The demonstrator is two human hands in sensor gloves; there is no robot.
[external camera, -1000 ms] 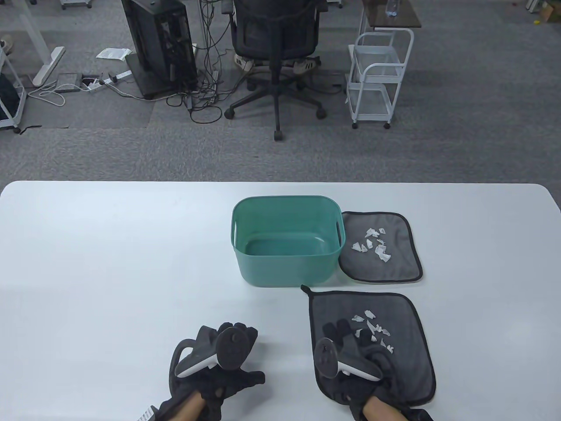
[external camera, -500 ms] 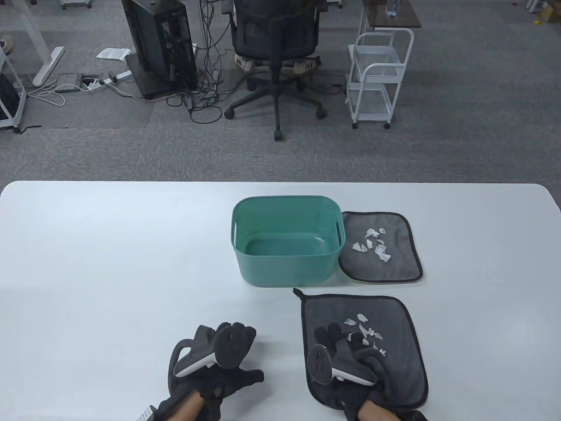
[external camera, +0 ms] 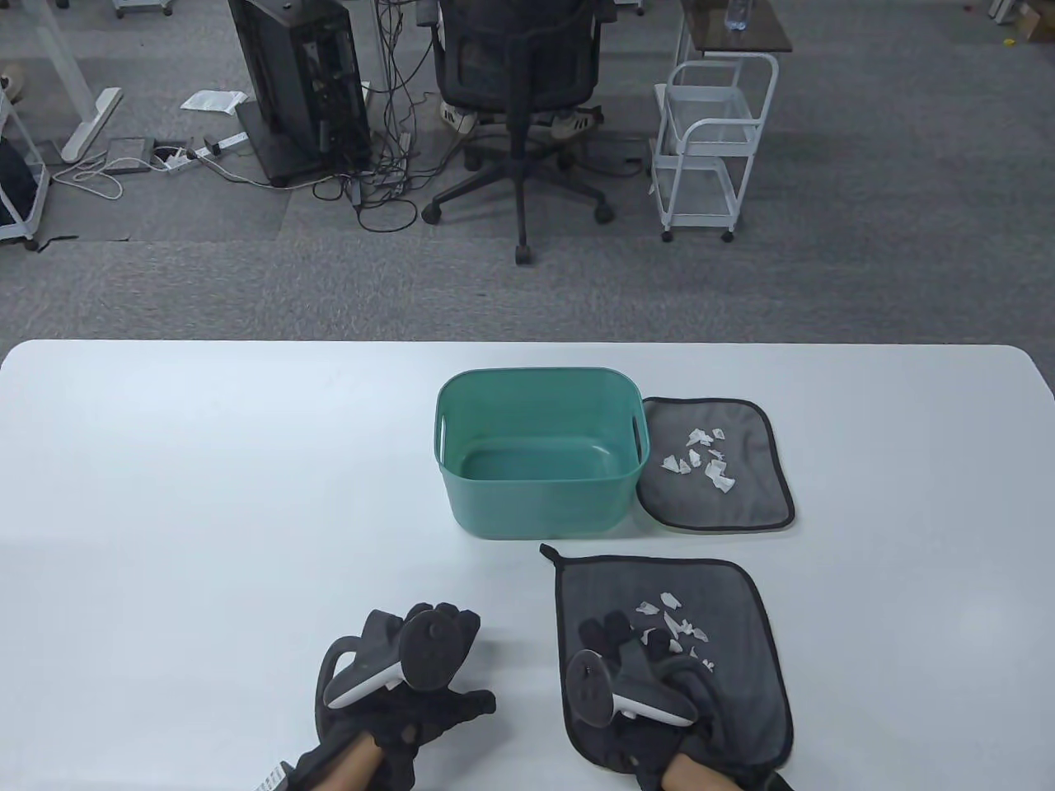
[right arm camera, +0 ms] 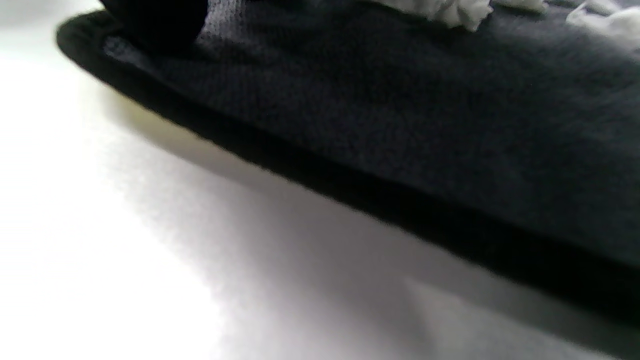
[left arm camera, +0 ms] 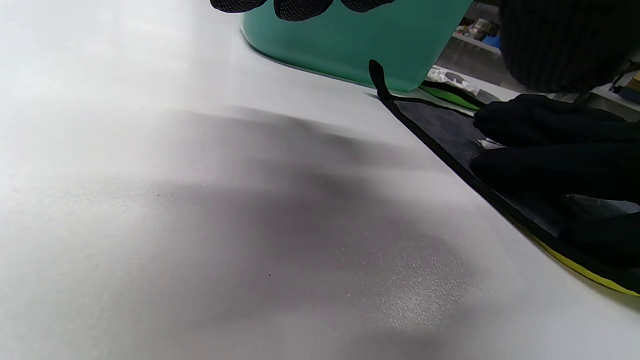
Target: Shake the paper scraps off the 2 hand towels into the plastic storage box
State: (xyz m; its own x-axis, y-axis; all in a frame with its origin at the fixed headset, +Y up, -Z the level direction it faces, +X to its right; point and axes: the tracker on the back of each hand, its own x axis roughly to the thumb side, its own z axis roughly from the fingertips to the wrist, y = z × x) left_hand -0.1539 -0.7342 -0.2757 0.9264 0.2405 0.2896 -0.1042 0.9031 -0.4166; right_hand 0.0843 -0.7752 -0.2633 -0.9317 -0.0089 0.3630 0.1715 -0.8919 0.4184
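A teal plastic storage box (external camera: 536, 507) stands mid-table with nothing in it. Right of it lies a grey hand towel (external camera: 742, 494) carrying white paper scraps (external camera: 700, 457). A second grey towel (external camera: 725, 610) with scraps (external camera: 672, 622) lies in front of the box. My right hand (external camera: 626, 651) rests on this near towel with fingers stretched out, and the cloth bunches beside the palm. My left hand (external camera: 429, 651) sits on the bare table to the left, holding nothing. The left wrist view shows the box (left arm camera: 350, 45) and the near towel's edge (left arm camera: 440, 130). Close dark cloth (right arm camera: 425, 125) fills the right wrist view.
The white table (external camera: 206, 494) stretches wide to the left of the box. Beyond its far edge stand an office chair (external camera: 519, 74), a white wire cart (external camera: 713, 148) and a computer tower (external camera: 297, 82) on grey carpet.
The near towel has slid left along the table under my right hand, scraps riding with it. My left hand has barely moved.
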